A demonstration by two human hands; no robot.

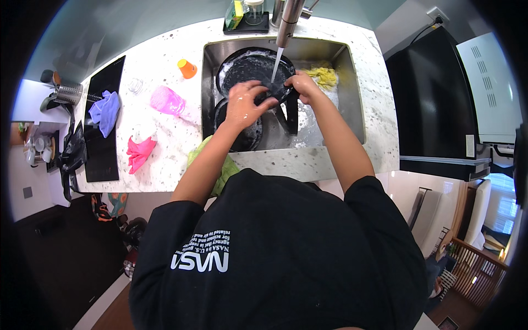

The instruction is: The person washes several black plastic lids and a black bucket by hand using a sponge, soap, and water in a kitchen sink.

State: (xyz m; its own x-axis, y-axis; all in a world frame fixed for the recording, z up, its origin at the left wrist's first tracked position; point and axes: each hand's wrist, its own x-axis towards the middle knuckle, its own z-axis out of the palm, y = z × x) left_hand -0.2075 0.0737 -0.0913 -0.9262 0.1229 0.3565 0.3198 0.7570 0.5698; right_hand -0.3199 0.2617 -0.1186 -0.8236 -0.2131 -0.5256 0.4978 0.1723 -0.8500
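Note:
A stainless-steel sink (346, 103) lies before me. In it is a round black pan (251, 68), its surface wet and soapy, with water from the faucet (288, 24) running onto it. My right hand (304, 86) pinches the pan's right edge between thumb and fingers. Over the pan's near side, my left hand (245, 105) is wet with its fingers apart; whether its fingertips touch the pan is hard to see. A second black pan (249, 138) with suds lies beneath my left wrist. Black handles (292, 117) point towards me; which pan each belongs to is unclear.
A yellow cloth (324, 77) sits at the sink's right. On the speckled counter (165, 49) are an orange cup (187, 69), a pink soapy container (167, 100) and a pink cloth (140, 153). A green cloth (225, 173) hangs at the front edge. A purple cloth (106, 112) lies on the black cooktop (103, 161).

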